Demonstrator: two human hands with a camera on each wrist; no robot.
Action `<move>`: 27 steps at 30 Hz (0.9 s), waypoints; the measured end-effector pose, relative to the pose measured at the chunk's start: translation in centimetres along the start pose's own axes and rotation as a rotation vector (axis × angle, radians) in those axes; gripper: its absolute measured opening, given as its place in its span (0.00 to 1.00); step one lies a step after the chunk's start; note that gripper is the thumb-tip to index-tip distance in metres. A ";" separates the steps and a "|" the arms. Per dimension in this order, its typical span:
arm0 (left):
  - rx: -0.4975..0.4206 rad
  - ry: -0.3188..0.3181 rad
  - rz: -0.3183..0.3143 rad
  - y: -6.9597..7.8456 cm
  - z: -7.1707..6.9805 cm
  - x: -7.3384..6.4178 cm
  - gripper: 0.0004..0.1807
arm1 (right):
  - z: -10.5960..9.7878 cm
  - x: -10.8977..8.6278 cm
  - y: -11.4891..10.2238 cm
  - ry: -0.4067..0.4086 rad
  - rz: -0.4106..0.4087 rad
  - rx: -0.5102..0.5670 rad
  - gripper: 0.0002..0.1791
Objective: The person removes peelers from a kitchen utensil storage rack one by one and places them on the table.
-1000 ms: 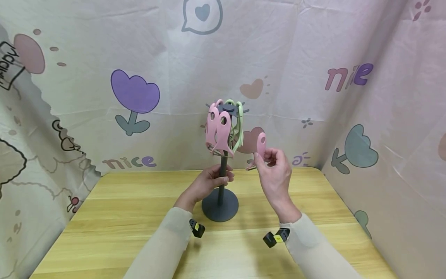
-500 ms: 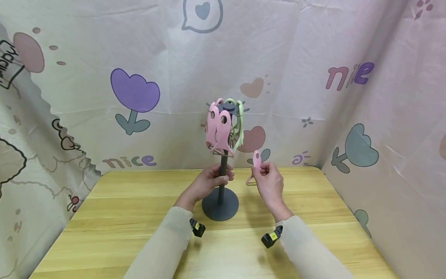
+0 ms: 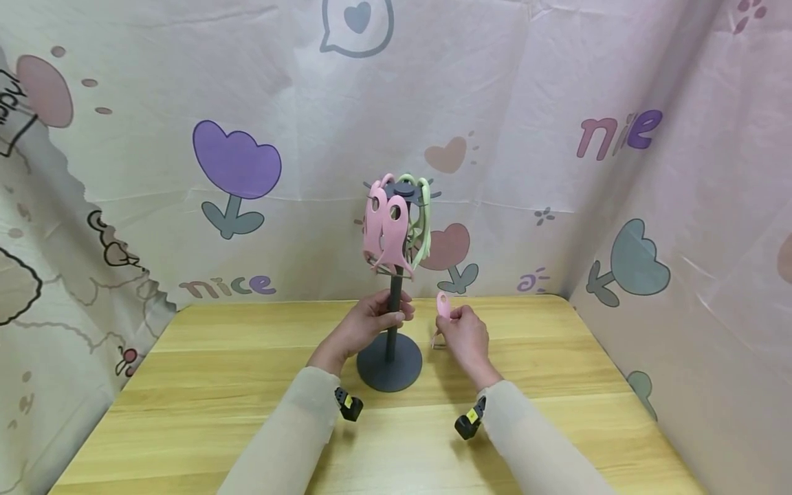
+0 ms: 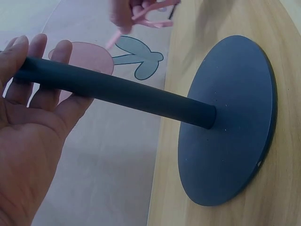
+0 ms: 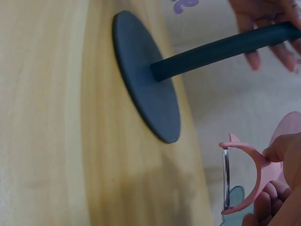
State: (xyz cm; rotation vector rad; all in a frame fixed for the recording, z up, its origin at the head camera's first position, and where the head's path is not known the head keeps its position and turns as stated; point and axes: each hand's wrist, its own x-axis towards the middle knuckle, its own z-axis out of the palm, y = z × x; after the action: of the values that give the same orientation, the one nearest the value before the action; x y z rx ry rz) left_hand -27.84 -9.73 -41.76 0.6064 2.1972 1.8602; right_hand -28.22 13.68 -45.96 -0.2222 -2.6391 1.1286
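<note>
Backdrop cloth [image 3: 557,82] reads "nice" twice, among printed tulips and hearts. Your left hand [image 3: 371,322] curls round the matte dark-grey pole of the stand [image 3: 390,361], whose round flat base sits on the wood-grain tabletop [image 3: 185,385]. Your right hand [image 3: 463,335] pinches a pink Y-shaped peeler [image 3: 442,307], metal blade across its fork, just right of the pole. Pink and green peelers [image 3: 396,227] hang up top.

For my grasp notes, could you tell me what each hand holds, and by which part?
The left hand grips the dark stand by its pole. The right hand pinches a pink peeler by its handle, blade end free.
</note>
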 end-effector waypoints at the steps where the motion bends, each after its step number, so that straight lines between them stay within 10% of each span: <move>1: -0.002 0.000 -0.001 0.0 0.0 0.0 0.16 | 0.2 0.0 0.1 -0.008 0.004 -0.009 0.17; 27: 0.012 0.003 -0.010 0.1 0.0 -0.2 0.15 | 2.5 0.7 1.7 -0.113 0.049 -0.202 0.16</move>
State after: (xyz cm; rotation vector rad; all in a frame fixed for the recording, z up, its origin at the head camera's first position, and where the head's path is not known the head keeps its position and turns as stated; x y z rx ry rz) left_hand -27.68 -9.77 -41.72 0.5937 2.2108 1.8452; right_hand -29.55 13.36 -48.74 -0.2710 -2.8637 0.9127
